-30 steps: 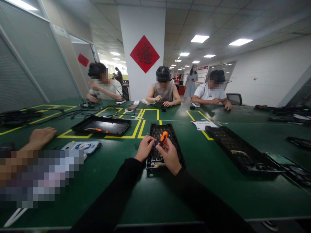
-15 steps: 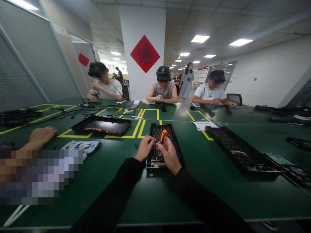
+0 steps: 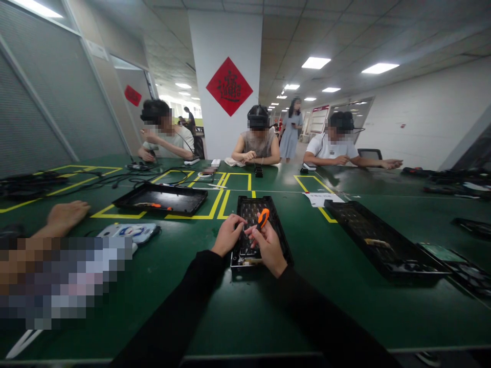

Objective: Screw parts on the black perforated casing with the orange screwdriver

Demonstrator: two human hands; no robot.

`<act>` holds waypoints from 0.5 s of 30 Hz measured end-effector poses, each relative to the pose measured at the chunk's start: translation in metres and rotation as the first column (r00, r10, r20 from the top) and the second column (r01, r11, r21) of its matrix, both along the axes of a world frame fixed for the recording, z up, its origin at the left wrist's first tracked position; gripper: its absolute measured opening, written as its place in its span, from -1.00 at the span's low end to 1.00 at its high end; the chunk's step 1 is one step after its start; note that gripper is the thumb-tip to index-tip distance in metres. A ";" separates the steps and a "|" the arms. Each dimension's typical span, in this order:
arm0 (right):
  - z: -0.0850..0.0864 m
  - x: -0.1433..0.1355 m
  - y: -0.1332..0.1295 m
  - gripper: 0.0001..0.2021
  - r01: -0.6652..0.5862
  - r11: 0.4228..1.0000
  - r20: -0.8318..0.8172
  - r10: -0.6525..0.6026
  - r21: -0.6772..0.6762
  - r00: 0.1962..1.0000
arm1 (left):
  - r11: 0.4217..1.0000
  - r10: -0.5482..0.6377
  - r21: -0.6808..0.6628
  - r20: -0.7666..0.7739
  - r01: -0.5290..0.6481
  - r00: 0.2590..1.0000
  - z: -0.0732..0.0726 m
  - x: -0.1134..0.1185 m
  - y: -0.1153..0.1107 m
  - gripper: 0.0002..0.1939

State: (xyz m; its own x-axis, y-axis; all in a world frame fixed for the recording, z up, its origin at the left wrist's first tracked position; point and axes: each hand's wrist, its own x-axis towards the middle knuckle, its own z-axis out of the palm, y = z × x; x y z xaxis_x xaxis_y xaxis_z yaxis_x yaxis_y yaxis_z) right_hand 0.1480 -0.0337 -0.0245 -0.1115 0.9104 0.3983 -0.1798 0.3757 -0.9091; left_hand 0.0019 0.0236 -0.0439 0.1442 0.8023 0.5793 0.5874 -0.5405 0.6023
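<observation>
A black tray-like casing with rows of small shiny parts inside lies on the green table in front of me. My right hand is closed round an orange and black screwdriver, held over the casing with its handle tilted up. At the casing's left edge is my left hand, its thumb and finger pinched together near the screwdriver; whatever they hold is too small to make out. A pale strip lies in the casing's near end.
A black tray with orange-handled items is at the left, a long black casing at the right. Another person's arm rests by a phone. Several people sit opposite; cables lie back left.
The screwdriver's handle has moved slightly right and down, and tilts more to the right. Opposite, the person at the right has stretched an arm outward; the standing person has shifted left.
</observation>
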 end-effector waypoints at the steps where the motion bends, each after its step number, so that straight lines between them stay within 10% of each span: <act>1: 0.000 0.000 0.000 -0.74 0.004 1.000 -0.009 -0.004 -0.005 1.000 | 0.999 -0.032 -0.014 -0.040 0.031 0.999 0.005 -0.001 -0.003 -0.79; 8: 0.000 0.000 0.000 -0.70 0.010 1.000 -0.041 -0.010 0.004 0.999 | 0.907 -0.405 -0.279 -0.365 0.316 0.838 0.047 -0.013 -0.042 -0.79; 15: -0.001 -0.001 0.000 -0.66 0.042 0.999 -0.047 -0.042 0.005 0.998 | 0.881 -0.443 -0.386 -0.467 0.274 0.765 0.050 -0.015 -0.049 -0.89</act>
State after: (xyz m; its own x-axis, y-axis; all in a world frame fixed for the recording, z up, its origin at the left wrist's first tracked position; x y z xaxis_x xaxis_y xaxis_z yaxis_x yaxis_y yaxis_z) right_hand 0.1470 -0.0333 -0.0258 -0.0539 0.9116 0.4074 -0.2063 0.3891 -0.8978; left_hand -0.0128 -0.0255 0.0059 0.6678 0.7396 0.0839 0.6522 -0.6357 0.4130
